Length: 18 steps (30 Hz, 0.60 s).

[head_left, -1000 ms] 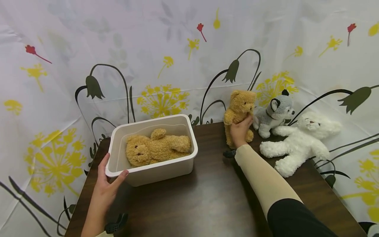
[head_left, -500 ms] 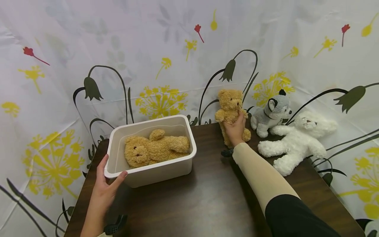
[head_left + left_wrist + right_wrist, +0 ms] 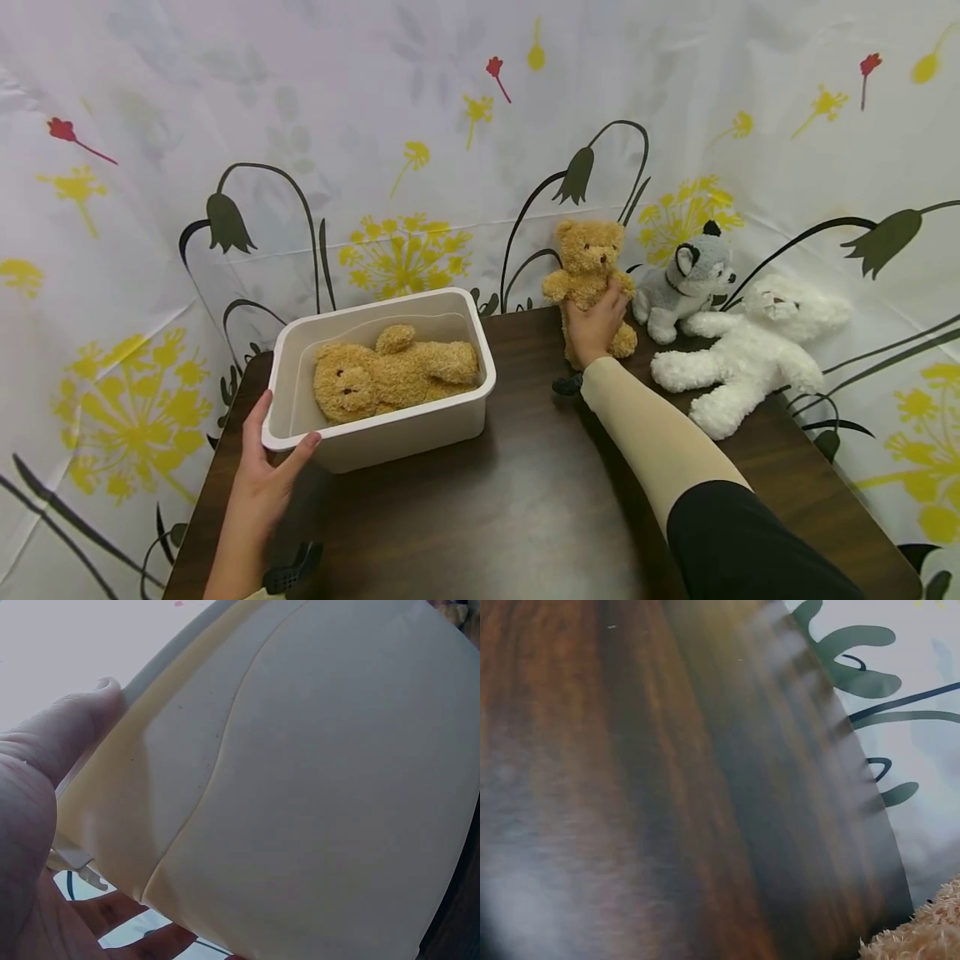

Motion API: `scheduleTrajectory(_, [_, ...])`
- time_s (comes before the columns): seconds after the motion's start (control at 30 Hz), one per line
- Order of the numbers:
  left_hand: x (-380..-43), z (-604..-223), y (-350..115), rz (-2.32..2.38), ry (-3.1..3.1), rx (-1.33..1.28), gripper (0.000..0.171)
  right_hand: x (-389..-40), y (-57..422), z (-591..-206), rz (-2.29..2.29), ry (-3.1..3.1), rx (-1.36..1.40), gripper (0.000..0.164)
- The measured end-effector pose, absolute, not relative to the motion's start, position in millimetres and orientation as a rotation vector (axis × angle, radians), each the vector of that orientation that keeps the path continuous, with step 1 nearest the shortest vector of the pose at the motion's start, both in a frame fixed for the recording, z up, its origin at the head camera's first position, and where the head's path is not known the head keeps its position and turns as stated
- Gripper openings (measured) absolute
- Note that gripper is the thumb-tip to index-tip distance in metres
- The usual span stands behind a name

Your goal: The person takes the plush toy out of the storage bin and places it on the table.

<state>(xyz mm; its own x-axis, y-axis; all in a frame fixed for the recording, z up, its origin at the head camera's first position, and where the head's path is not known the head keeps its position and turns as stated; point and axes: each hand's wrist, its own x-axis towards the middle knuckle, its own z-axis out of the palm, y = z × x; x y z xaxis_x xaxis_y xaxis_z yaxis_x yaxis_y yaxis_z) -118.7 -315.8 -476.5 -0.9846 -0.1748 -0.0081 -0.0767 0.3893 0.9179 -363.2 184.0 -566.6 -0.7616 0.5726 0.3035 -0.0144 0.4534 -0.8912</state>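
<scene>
At the table's back edge, a golden-brown teddy bear (image 3: 588, 250) is upright, facing forward and slightly right. My right hand (image 3: 596, 325) grips its belly from the front; in the right wrist view only a patch of its fur (image 3: 922, 937) shows at the lower corner. A white plastic bin (image 3: 405, 442) stands to the left. Inside lies a second golden-brown teddy bear (image 3: 390, 375) on its back, head to the left. My left hand (image 3: 266, 475) holds the bin's near left corner, thumb at the rim; the left wrist view shows fingers beneath the bin's side (image 3: 315, 787).
Right of the gripped bear sits a grey-and-white plush husky (image 3: 686, 283). A white plush bear (image 3: 750, 358) lies on its back near the right edge. The dark wooden table (image 3: 487, 517) meets a flower-printed curtain (image 3: 420, 100) behind.
My right hand has shifted the upright teddy bear slightly left, away from the husky, and its face has turned more to the front. My left hand keeps its place on the bin.
</scene>
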Motion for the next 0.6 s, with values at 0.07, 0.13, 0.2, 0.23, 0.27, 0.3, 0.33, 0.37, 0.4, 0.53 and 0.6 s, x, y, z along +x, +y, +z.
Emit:
scheduleTrajectory(0.07, [-119,-476,-315,-1.675,-2.538,0.235,0.099,-367,186,-564,1.32,-2.116,-0.472,0.088])
scheduleTrajectory(0.13, [-118,-476,-315,-1.679,-2.537,0.233,0.099,-369,189,-561,1.338,-2.1,-0.492,0.086])
scheduleTrajectory(0.2, [-118,-477,-315,-1.678,-2.539,0.232,0.099,-371,192,-558,1.353,-2.088,-0.515,0.085])
scheduleTrajectory(0.23, [-118,-477,-315,-1.678,-2.54,0.228,0.099,-372,193,-556,1.364,-2.084,-0.521,0.084])
scheduleTrajectory(0.27, [-118,-477,-315,-1.678,-2.541,0.227,0.099,-373,194,-554,1.368,-2.09,-0.527,0.085])
scheduleTrajectory(0.3, [-118,-477,-315,-1.676,-2.541,0.228,0.099,-374,195,-552,1.373,-2.095,-0.525,0.085])
scheduleTrajectory(0.33, [-118,-477,-315,-1.675,-2.538,0.227,0.099,-375,196,-550,1.379,-2.105,-0.52,0.086])
scheduleTrajectory(0.37, [-118,-476,-315,-1.674,-2.537,0.227,0.098,-376,196,-549,1.376,-2.125,-0.519,0.088])
scheduleTrajectory(0.4, [-118,-475,-316,-1.671,-2.535,0.225,0.098,-377,195,-547,1.374,-2.143,-0.515,0.089])
scheduleTrajectory(0.53, [-116,-473,-316,-1.664,-2.542,0.228,0.098,-374,192,-541,1.36,-2.224,-0.523,0.094])
scheduleTrajectory(0.6, [-115,-472,-315,-1.657,-2.552,0.225,0.098,-371,190,-535,1.372,-2.217,-0.56,0.093])
